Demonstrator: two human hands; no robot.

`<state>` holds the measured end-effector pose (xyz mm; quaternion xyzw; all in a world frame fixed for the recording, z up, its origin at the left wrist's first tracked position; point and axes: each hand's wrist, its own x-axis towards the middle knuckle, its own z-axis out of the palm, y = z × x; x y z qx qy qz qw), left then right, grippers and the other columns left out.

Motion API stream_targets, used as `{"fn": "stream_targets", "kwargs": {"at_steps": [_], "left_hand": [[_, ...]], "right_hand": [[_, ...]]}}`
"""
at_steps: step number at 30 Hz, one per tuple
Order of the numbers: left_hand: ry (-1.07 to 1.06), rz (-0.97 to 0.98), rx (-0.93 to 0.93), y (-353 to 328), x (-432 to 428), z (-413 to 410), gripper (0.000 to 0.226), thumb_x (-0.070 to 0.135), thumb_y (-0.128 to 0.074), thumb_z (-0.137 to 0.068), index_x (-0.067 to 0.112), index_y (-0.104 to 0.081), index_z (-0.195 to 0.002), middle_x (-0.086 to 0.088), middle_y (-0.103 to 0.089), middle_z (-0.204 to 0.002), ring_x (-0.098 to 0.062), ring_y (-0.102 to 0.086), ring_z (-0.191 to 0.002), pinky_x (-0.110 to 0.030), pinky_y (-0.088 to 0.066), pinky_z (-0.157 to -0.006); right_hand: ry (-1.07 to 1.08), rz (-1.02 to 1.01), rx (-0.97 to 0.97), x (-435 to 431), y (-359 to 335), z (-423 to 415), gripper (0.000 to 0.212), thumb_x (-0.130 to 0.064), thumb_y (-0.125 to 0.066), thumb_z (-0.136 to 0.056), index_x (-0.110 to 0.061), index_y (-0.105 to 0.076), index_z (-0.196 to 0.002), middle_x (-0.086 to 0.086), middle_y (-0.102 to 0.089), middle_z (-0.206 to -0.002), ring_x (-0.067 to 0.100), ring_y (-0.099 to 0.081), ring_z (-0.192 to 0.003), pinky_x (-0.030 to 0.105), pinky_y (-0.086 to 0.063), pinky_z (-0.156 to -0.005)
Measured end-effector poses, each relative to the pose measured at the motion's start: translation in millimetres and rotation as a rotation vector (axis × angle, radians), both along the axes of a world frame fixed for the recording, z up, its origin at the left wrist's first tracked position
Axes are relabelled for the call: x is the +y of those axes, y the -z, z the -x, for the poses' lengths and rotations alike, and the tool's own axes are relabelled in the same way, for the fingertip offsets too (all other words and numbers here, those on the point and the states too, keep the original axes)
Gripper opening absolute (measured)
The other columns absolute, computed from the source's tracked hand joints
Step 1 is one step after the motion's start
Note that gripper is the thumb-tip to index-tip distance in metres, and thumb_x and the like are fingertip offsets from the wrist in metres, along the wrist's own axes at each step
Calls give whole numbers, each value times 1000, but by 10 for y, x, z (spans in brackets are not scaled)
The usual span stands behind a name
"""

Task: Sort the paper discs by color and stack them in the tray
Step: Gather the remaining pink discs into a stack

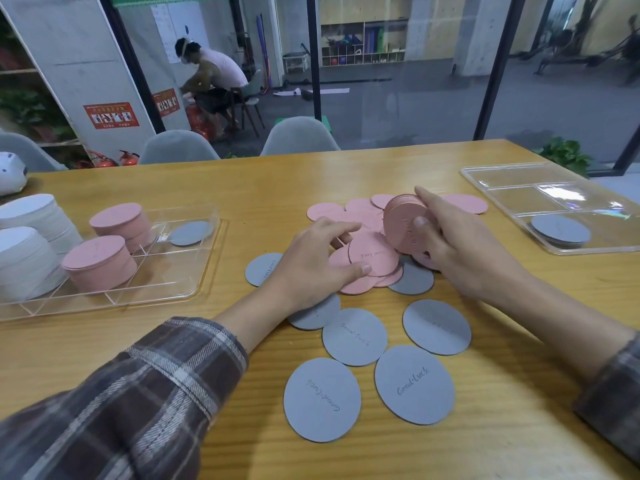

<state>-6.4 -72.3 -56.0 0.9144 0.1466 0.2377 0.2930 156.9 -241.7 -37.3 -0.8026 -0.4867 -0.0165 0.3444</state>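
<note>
The right hand (460,251) is clamped on a pink stack (403,223) held on edge. At its 9 o'clock the left hand (311,268) pinches loose pink discs (372,254) lying on the desk (242,188). Grey discs (355,336) spread at 6 o'clock. The tray (166,271) at 9 o'clock holds pink piles (100,268); another tray (512,181) sits at 3 o'clock.
</note>
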Motion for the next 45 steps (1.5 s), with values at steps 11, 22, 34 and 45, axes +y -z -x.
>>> {"fn": "stream_targets", "kwargs": {"at_steps": [11,22,34,45], "left_hand": [[-36,116,-171,-36,-15,41,20,13,-80,-86,25,-71,-100,14,-73,-100,-6,-66,-92,-11,-43,-70],[52,379,-206,-84,-112,67,51,1,-74,-88,30,-59,-128,-10,-65,-99,-13,-71,-65,-37,-61,-73],[-69,351,-334,-76,-166,33,15,18,-86,-86,19,-79,-99,-2,-74,-78,-19,-73,-69,-31,-62,-70],[-96,207,-371,-61,-203,1,21,22,-92,-77,22,-80,-94,2,-74,-83,-15,-71,-67,-23,-57,-66]], "right_hand": [[-22,-10,38,-16,10,-4,54,-27,-38,-107,-16,-25,-158,4,-55,-135,17,-47,-123,18,-28,-87],[-88,-136,385,40,85,90,48,-30,-42,-106,-44,-35,-152,-4,-58,-79,11,-58,-64,36,-51,-65],[-206,-149,526,52,81,194,42,-30,-38,-109,-43,-43,-148,17,-65,-111,21,-61,-68,29,-54,-63],[-196,22,126,52,64,226,58,-35,-45,-105,-29,-25,-159,-16,-62,-111,-4,-52,-89,9,-39,-78]]}}
